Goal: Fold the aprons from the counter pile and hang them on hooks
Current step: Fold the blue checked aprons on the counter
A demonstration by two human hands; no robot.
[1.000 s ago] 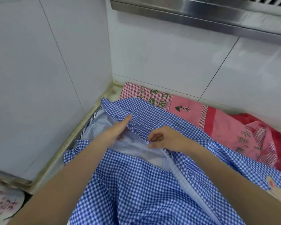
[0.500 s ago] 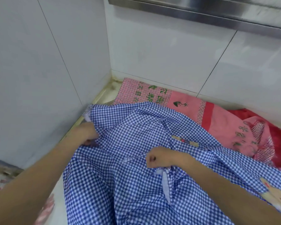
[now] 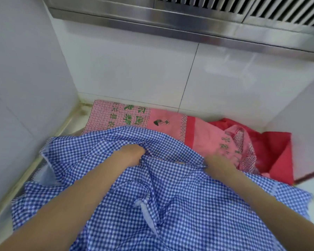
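Left hand [image 3: 130,154] is bunched into the blue gingham apron [image 3: 170,205], fingers curled round a gathered ridge of cloth near the apron's far edge. Right hand [image 3: 218,164] grips the same far edge further right, fingers folded over the fabric; frame is motion-blurred there, so finger detail is unclear. Both forearms come in from the near edge and lie over the apron.

Blue gingham apron is spread rumpled across the table [image 3: 76,124], covering most of the near and middle area, left side reaching up to the left wall. Pale reverse side shows at the left fold and in a narrow strip near the middle.

Pink apron [image 3: 170,122] lies flat behind it along the table's far edge against the back wall, with a red-checked panel carrying green characters at its left end and a small dark green motif beside that. Its near part is covered by the blue gingham. Red apron [image 3: 275,153] is crumpled at the far right, touching the pink one.

Stainless range hood [image 3: 188,20] runs across the top above the white tiled wall [image 3: 134,69].
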